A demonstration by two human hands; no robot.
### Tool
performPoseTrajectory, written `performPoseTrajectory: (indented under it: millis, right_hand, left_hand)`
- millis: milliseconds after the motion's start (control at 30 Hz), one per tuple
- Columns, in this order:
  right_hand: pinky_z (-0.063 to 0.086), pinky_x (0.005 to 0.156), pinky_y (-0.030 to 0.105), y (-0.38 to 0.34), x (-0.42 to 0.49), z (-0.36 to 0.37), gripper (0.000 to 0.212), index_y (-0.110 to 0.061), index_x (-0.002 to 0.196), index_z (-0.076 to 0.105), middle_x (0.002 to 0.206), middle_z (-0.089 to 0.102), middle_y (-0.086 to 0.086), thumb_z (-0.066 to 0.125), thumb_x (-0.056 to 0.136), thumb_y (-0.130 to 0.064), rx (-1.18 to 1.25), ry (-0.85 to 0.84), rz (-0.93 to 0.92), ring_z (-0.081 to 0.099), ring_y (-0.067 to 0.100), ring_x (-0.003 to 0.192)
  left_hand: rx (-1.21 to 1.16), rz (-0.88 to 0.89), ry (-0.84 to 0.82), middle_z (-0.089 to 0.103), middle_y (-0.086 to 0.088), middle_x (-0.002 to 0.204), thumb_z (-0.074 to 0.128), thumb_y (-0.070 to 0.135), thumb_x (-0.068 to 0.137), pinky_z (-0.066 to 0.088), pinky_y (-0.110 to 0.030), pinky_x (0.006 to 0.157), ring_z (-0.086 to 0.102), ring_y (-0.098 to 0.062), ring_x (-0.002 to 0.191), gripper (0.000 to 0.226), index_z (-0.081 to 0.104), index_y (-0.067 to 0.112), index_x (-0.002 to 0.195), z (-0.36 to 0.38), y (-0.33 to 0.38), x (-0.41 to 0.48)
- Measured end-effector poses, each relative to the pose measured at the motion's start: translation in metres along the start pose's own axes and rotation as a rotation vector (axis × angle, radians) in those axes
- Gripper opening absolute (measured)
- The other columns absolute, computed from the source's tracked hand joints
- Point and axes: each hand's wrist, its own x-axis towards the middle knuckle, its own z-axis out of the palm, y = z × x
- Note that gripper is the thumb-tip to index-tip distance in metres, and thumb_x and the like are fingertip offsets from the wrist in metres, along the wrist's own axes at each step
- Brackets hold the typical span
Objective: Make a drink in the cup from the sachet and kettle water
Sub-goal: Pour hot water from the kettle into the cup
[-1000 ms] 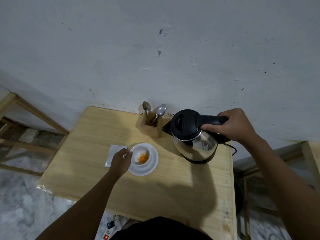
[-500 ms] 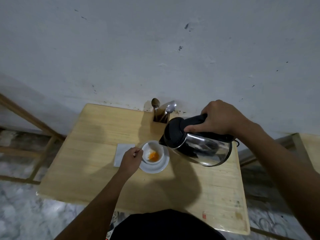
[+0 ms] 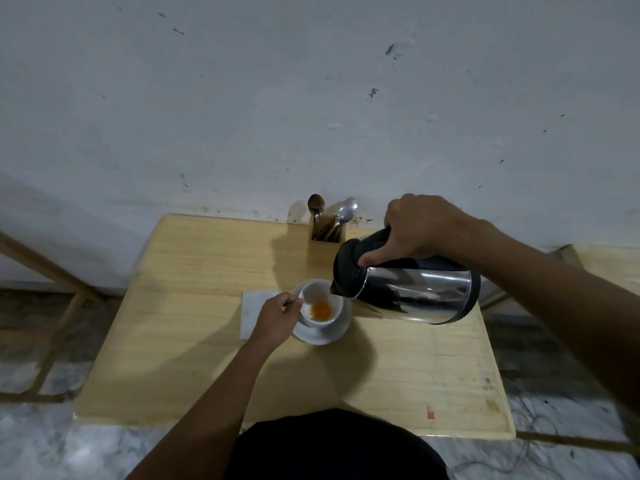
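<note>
A white cup (image 3: pixel 313 294) with orange powder (image 3: pixel 321 309) in its bottom stands on a white saucer (image 3: pixel 337 331) in the middle of the wooden table (image 3: pixel 194 358). My left hand (image 3: pixel 277 318) grips the cup's handle at its left side. My right hand (image 3: pixel 417 228) is closed on the black handle of a steel kettle (image 3: pixel 415 292). The kettle is tipped nearly level in the air, its black spout right over the cup's right rim. I see no water stream. A white flat sachet or paper (image 3: pixel 251 306) lies left of the saucer, partly under my left hand.
A wooden holder (image 3: pixel 327 233) with two spoons stands at the table's back edge against the white wall. Wooden frames stand to the left and right of the table. A cable lies on the marble floor at the lower right.
My right hand lifted the kettle off its spot at the back right, carried it left and tipped it until the spout came over the cup. My left hand stayed at the cup.
</note>
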Motion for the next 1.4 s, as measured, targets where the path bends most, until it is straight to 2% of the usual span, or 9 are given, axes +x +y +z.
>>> performPoseTrajectory:
  millis: [67, 167, 267, 433, 567, 867, 1067, 1400]
  right_hand:
    - [0.034, 0.05, 0.026, -0.005, 0.001, -0.002, 0.069, -0.015, 0.059, 0.05, 0.057, 0.053, -0.002, 0.064, 0.059, -0.082, -0.02, 0.001, -0.003, 0.049, 0.012, 0.054]
    - [0.033, 0.051, 0.027, -0.012, 0.002, -0.005, 0.067, -0.019, 0.061, 0.043, 0.059, 0.051, -0.004, 0.064, 0.06, -0.082, -0.047, -0.014, -0.014, 0.048, 0.01, 0.056]
    - [0.034, 0.052, 0.027, -0.015, 0.001, -0.009, 0.066, -0.02, 0.062, 0.039, 0.061, 0.05, -0.004, 0.063, 0.062, -0.082, -0.07, -0.033, -0.005, 0.046, 0.01, 0.056]
    - [0.034, 0.052, 0.027, -0.016, -0.005, -0.011, 0.068, -0.019, 0.062, 0.038, 0.06, 0.048, -0.004, 0.064, 0.061, -0.081, -0.072, -0.05, 0.037, 0.045, 0.011, 0.054]
    - [0.034, 0.051, 0.028, -0.015, -0.01, -0.011, 0.07, -0.016, 0.061, 0.042, 0.06, 0.051, -0.002, 0.064, 0.06, -0.082, -0.07, -0.043, 0.064, 0.047, 0.013, 0.054]
    - [0.04, 0.059, 0.03, -0.008, -0.019, -0.01, 0.07, -0.018, 0.062, 0.038, 0.061, 0.048, -0.003, 0.064, 0.059, -0.083, -0.059, -0.065, 0.128, 0.045, 0.013, 0.055]
    - [0.036, 0.055, 0.029, -0.005, -0.024, -0.009, 0.07, -0.018, 0.063, 0.038, 0.062, 0.048, -0.003, 0.064, 0.06, -0.083, -0.064, -0.061, 0.139, 0.044, 0.012, 0.055]
    - [0.037, 0.057, 0.029, -0.003, -0.023, -0.012, 0.07, -0.018, 0.065, 0.04, 0.063, 0.05, -0.003, 0.064, 0.059, -0.084, -0.056, -0.058, 0.151, 0.046, 0.013, 0.056]
  left_hand:
    - [0.001, 0.005, -0.008, 0.059, 0.006, 0.072, 0.052, 0.023, 0.097, 0.037, -0.013, 0.057, 0.052, -0.005, 0.067, 0.018, 0.064, 0.015, 0.086, -0.001, -0.001, 0.001]
    - [-0.01, -0.003, -0.025, 0.059, 0.004, 0.071, 0.053, 0.024, 0.096, 0.038, -0.02, 0.06, 0.052, -0.006, 0.067, 0.02, 0.065, 0.012, 0.087, -0.001, -0.002, 0.004]
    - [-0.013, -0.005, -0.031, 0.056, 0.003, 0.069, 0.052, 0.025, 0.096, 0.037, -0.019, 0.058, 0.05, -0.007, 0.065, 0.022, 0.065, 0.008, 0.087, -0.002, -0.002, 0.005]
    - [-0.035, 0.008, -0.037, 0.052, 0.002, 0.065, 0.052, 0.023, 0.096, 0.036, -0.019, 0.056, 0.048, -0.01, 0.063, 0.023, 0.061, 0.008, 0.08, -0.003, -0.004, 0.004]
    - [-0.038, 0.0, -0.056, 0.055, 0.001, 0.068, 0.051, 0.024, 0.097, 0.037, -0.018, 0.057, 0.048, -0.009, 0.063, 0.024, 0.063, 0.005, 0.087, -0.003, -0.004, 0.005]
    - [0.006, 0.005, -0.038, 0.056, 0.001, 0.068, 0.051, 0.023, 0.097, 0.037, -0.02, 0.056, 0.049, -0.008, 0.063, 0.024, 0.063, 0.004, 0.087, -0.003, -0.002, 0.005]
    - [0.011, 0.01, -0.033, 0.057, 0.001, 0.07, 0.051, 0.022, 0.097, 0.038, -0.02, 0.057, 0.049, -0.007, 0.064, 0.024, 0.064, 0.003, 0.089, -0.002, -0.003, 0.007]
    - [-0.007, 0.001, -0.04, 0.057, 0.002, 0.071, 0.051, 0.023, 0.097, 0.038, -0.021, 0.057, 0.051, -0.009, 0.065, 0.022, 0.064, 0.008, 0.088, -0.002, -0.003, 0.006]
